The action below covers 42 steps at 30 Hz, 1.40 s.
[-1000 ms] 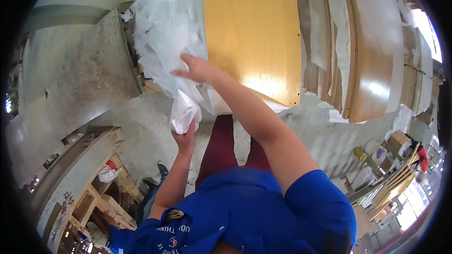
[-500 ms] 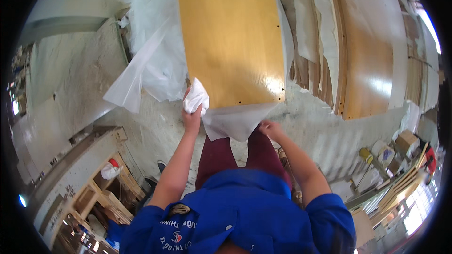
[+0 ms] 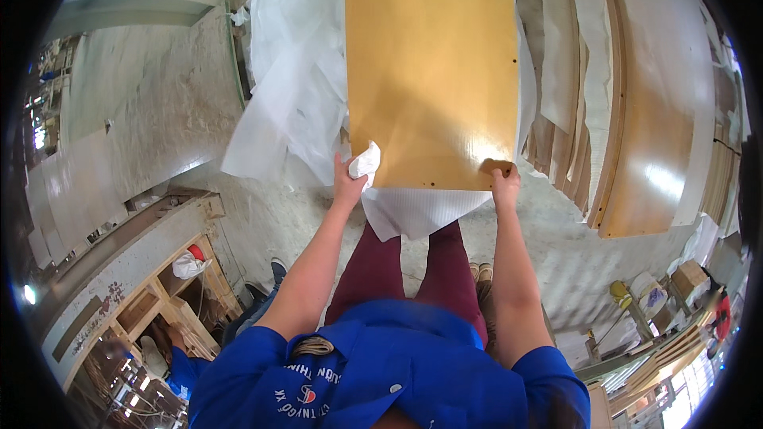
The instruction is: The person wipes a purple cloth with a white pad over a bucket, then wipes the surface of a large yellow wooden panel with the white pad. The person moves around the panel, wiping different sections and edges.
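Woodworking workshop. Evidence: one glossy yellow-brown rectangular wooden panel (image 3: 433, 71) with small dark holes along its edges; glossy brown wooden boards (image 3: 648, 167), stacked at right, white sheets (image 3: 594, 71) among them; pale unpainted wooden framework (image 3: 188, 326), lower left; pale narrow wooden slats (image 3: 664, 361), lower right; grey concrete floor (image 3: 568, 234).

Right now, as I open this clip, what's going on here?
A person stands at the end of a yellowish board. The left hand holds a crumpled white wad by the board's near left corner. The right hand is at the near right corner; whether it grips or only touches is hard to tell. A pale sheet hangs out below the near edge, and more pale sheets lie to the left.
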Tool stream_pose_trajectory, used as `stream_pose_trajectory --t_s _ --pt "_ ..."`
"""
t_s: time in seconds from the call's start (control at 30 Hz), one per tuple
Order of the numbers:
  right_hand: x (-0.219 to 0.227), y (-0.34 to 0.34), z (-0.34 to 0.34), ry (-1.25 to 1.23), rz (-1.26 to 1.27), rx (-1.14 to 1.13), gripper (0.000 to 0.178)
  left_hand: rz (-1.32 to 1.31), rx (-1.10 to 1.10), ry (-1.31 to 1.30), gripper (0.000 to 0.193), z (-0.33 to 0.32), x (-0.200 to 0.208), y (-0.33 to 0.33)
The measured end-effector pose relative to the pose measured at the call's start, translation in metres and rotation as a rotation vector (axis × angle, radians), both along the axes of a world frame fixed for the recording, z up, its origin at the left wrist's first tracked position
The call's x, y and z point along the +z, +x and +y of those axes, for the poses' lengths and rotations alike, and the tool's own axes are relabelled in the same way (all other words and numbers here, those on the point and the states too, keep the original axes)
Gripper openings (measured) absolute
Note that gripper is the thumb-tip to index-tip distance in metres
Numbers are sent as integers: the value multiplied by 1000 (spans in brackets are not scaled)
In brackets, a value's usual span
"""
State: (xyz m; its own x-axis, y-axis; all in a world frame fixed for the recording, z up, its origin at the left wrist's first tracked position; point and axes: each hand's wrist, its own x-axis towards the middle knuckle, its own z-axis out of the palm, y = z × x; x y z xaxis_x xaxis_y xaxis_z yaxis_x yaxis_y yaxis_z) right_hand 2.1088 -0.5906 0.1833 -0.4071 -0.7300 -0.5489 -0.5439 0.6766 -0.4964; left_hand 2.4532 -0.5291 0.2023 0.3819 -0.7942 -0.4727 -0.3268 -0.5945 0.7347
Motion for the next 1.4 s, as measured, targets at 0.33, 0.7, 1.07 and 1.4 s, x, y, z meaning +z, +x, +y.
stream_pose_trajectory --t_s 0.33,0.7,1.07,1.4 --pt "14 31 -1 50 -226 -210 49 457 -30 145 43 -6 -17 63" --pt "-3 114 79 261 -490 -1116 47 427 -98 304 44 -35 -16 152" --pt "29 93 79 -47 -1284 -1253 55 481 -92 309 39 -7 20 84" --pt "79 15 132 -402 -1158 -1111 45 711 -312 544 46 38 74 -15"
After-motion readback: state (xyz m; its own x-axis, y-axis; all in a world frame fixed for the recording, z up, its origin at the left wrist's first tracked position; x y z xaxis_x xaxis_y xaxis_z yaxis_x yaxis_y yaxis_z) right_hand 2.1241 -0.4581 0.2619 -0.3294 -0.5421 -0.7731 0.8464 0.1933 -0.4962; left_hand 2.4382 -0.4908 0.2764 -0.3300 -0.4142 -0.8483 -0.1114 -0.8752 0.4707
